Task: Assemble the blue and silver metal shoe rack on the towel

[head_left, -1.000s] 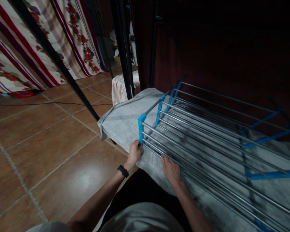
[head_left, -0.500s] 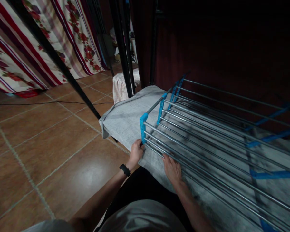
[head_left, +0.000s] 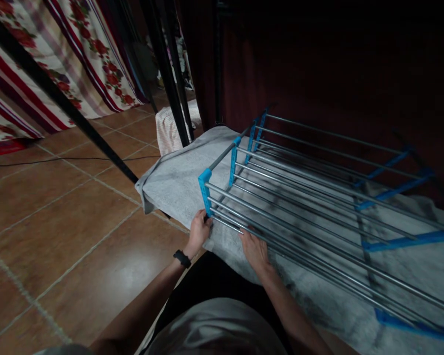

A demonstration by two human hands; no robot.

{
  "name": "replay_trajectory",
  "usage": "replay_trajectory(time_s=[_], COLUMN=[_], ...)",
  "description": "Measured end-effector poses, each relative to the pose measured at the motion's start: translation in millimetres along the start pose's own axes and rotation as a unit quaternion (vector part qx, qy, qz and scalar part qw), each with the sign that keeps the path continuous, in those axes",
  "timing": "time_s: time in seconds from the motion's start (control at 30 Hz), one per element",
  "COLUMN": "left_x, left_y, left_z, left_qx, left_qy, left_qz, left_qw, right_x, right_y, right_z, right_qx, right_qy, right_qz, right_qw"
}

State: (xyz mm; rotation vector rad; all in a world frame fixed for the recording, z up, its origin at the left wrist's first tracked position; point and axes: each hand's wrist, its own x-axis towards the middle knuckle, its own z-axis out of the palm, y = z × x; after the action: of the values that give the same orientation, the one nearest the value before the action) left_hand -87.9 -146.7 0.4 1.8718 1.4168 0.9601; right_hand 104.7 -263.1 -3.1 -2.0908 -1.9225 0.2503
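Note:
A metal rack (head_left: 281,209) with long grey rods and blue plastic joints lies on a grey cloth (head_left: 181,177). My left hand (head_left: 200,230), with a black band at its wrist, is closed at the rack's near left corner, just below the blue corner piece (head_left: 204,191). Some of its fingertips are hidden there. To the right, my right hand (head_left: 254,248) has its fingers curled over the nearest thin rod, its palm above the cloth.
Black poles (head_left: 166,74) rise behind the cloth's left end, and another slants across the upper left. A flowered curtain (head_left: 85,54) hangs over the tiled floor (head_left: 92,236). A dark cable crosses the floor. Dark red panelling (head_left: 318,69) stands behind the rack.
The view has shifted, so the rack, cloth and both hands appear further left. Both hands keep their places on the rack.

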Motion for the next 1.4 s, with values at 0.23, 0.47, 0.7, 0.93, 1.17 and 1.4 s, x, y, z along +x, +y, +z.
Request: replay_trajectory(time_s=[0.23, 0.47, 0.7, 0.93, 1.17, 1.4], left_x=[4, -10, -33, -28, -18, -6], left_y=[-10, -19, -4, 36, 41, 28], left_z=[-3.8, -0.9, 1.4, 63.3, 93.1, 89.0], left_qx=[-0.003, -0.067, 0.146, 0.179, 0.188, 0.161], left_qy=[-0.021, 0.012, -0.017, -0.153, -0.233, -0.261], left_qz=[0.015, 0.027, 0.329, 0.479, 0.464, 0.455], left_qw=[1.000, 0.997, 0.933, 0.845, 0.834, 0.836], right_x=[3, -37, -154, -220, -223, -229], right_y=[-7, 10, 77, 166, 209, 205], right_z=[-4, -12, -11, -42, -61, -67], right_qx=[-0.002, 0.021, 0.175, 0.154, 0.176, 0.169], right_qy=[0.014, 0.103, 0.330, 0.528, 0.465, 0.422], right_qz=[0.012, 0.016, 0.192, 0.427, 0.444, 0.451], right_qw=[1.000, 0.994, 0.907, 0.717, 0.745, 0.768])
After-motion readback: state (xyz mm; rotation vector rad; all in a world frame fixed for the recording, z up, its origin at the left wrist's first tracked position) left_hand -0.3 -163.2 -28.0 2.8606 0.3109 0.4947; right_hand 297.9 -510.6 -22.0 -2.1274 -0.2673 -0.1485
